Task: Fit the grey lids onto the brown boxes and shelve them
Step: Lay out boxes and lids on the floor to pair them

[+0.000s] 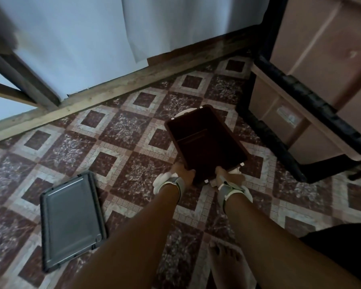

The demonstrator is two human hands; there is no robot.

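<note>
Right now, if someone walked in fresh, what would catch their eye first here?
First, the open brown box in the middle, gripped at its near edge by the left hand and right hand above the patterned tile floor. Next, the grey lid, lying flat on the floor at lower left, apart from the box. On the right, a black shelf rack holds pale brown boxes.
</note>
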